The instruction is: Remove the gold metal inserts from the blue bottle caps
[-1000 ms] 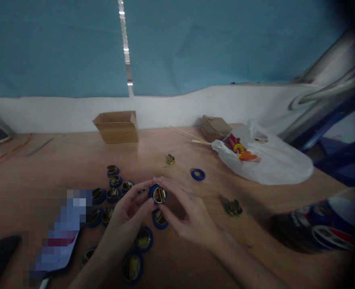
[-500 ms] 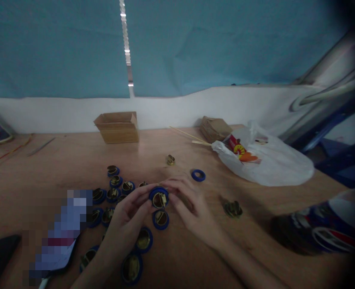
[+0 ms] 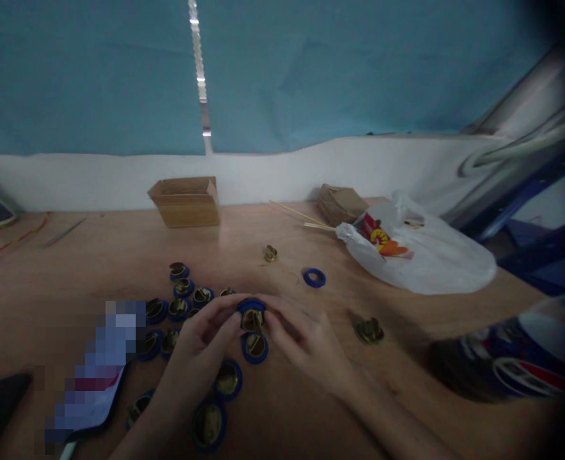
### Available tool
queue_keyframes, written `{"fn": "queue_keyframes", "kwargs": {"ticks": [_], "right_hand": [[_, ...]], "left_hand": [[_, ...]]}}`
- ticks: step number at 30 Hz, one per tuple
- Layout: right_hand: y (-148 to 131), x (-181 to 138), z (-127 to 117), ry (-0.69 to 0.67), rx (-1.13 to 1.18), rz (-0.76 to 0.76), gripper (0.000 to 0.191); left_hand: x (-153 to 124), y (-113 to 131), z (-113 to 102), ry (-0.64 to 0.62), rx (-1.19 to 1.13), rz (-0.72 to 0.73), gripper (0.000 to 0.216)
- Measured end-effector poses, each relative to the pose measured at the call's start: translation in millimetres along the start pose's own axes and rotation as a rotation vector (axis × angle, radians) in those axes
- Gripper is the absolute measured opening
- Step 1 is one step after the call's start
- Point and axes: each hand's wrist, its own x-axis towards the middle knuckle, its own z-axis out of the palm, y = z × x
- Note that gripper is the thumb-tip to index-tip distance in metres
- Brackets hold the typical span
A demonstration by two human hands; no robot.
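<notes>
My left hand (image 3: 201, 345) and my right hand (image 3: 301, 338) meet over the wooden table (image 3: 95, 268), both pinching one round blue-ringed brass piece (image 3: 252, 315) between their fingertips. Just below it lies another blue-ringed piece (image 3: 255, 347). Several more of the same lie to the left and toward me, such as the far one (image 3: 179, 271) and the near one (image 3: 209, 425). A loose blue ring (image 3: 314, 277) and a bare brass part (image 3: 270, 253) lie beyond my hands. Another brass part (image 3: 369, 331) lies to the right.
An open cardboard box (image 3: 186, 200) stands at the back by the white wall strip. A white plastic bag (image 3: 421, 252) with a red packet, a brown packet (image 3: 340, 203) and thin sticks (image 3: 301, 216) lie back right. A blurred-out object (image 3: 95, 370) lies front left; a patterned object (image 3: 512, 358) front right.
The held piece has come down slightly toward the table. My right fingers have curled closer round it; the left hand has barely shifted.
</notes>
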Motion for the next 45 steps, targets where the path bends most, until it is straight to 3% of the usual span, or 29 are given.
{"fn": "queue_keyframes", "kwargs": {"ticks": [12,23,29,39,45], "right_hand": [[-2,0,3,0.071,0.003,0.025,0.015],[-10,1,6,-0.034,0.126,0.143,0.030],[-11,-1,8,-0.042,0.110,0.152,0.037],[-9,0,5,-0.021,0.174,0.202,0.032],[-8,-1,7,-0.045,0.196,0.255,0.030]], "left_hand": [[-1,-4,-3,-0.039,0.019,-0.057,0.028],[6,-10,2,0.026,-0.217,-0.028,0.020],[4,-10,6,0.053,-0.211,-0.020,0.022],[5,-14,5,-0.060,-0.008,-0.022,0.027],[5,-13,5,-0.030,-0.003,-0.008,0.026]]}}
